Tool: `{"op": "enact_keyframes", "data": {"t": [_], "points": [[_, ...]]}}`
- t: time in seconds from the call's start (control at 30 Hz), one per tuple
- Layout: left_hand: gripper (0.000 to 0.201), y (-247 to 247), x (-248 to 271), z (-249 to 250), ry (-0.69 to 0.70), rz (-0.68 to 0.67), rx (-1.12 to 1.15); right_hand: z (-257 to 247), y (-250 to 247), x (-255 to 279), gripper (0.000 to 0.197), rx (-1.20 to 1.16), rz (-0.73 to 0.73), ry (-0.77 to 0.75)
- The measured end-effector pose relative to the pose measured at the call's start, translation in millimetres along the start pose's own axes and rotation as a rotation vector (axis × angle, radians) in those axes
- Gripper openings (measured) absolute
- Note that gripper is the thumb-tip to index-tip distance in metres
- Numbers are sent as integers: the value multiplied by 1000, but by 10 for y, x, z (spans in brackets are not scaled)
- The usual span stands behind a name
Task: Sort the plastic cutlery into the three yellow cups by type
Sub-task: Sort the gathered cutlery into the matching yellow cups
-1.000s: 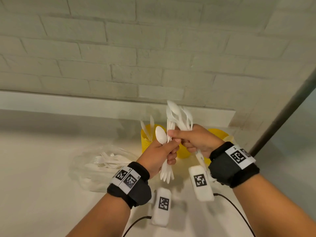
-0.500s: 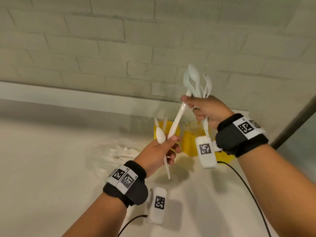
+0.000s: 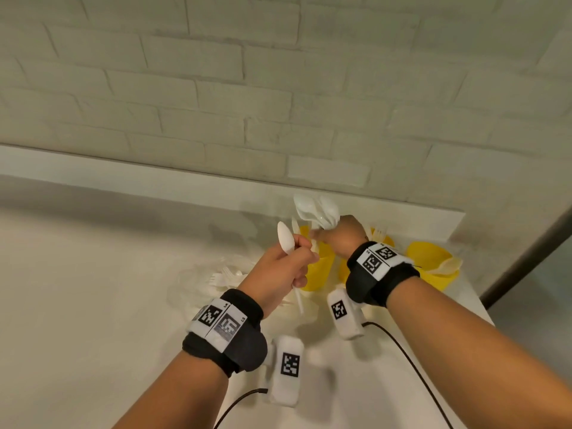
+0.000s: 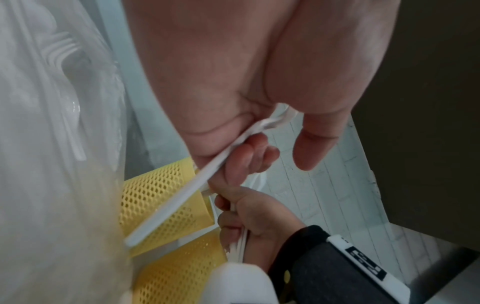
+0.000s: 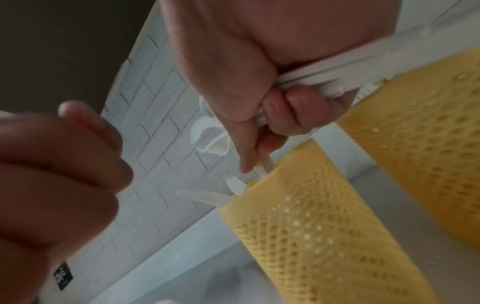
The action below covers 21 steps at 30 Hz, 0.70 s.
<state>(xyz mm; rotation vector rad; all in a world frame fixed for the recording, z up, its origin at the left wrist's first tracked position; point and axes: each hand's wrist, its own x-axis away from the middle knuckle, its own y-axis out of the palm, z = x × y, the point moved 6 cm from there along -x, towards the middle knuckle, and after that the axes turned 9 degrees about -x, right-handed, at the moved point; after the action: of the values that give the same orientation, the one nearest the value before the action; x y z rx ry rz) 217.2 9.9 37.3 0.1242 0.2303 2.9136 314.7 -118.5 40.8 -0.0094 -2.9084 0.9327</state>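
Note:
My left hand grips one white plastic spoon by its handle, bowl up. Close to its right, my right hand grips a bundle of white spoons, bowls up, above the left yellow cup. In the right wrist view the bundle's handles cross my right hand over that mesh cup, which holds knives. The middle cup holds forks and is partly hidden by my right wrist. The right cup holds a white piece. The left wrist view shows my left hand gripping the spoon handle.
A clear plastic bag with several white forks and other cutlery lies on the white counter left of the cups. A white brick wall rises right behind them. The counter ends just right of the right cup.
My right hand has come down with the spoon bundle from high by the wall to just above the left cup, beside my left hand. My left hand keeps hold of its single spoon.

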Motion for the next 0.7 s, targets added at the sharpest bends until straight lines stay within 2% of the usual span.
{"op": "enact_keyframes", "data": {"t": [0.1, 0.2, 0.27, 0.33, 0.4, 0.47, 0.53, 0.57, 0.6, 0.7], "points": [[15, -18, 6, -8, -9, 37, 0, 39, 25, 16, 26, 124, -43, 46], [9, 7, 1, -2, -3, 39, -9, 89, -6, 47, 32, 125, -62, 61], [9, 14, -14, 12, 9, 43, -20, 77, -82, 94, 25, 102, -53, 42], [9, 13, -47, 46, 31, 62, -30, 14, -227, 185, 22, 22, 7, -12], [10, 25, -103, 95, 64, 95, -42, -49, -372, 352, 21, -153, 48, -71], [20, 88, -176, 135, 85, 144, -59, -72, -460, 591, 17, -323, 23, -88], [40, 240, -223, 163, 91, 158, -63, -24, -472, 832, 20, -435, -47, -61], [50, 358, -242, 168, 96, 133, -77, 16, -470, 945, 20, -475, -85, -43], [51, 508, -245, 182, 122, 77, -106, 50, -468, 1057, 17, -507, -122, -28], [27, 915, -177, 184, 211, -56, -160, 233, -487, 1276, 25, -633, -177, 36]]}}
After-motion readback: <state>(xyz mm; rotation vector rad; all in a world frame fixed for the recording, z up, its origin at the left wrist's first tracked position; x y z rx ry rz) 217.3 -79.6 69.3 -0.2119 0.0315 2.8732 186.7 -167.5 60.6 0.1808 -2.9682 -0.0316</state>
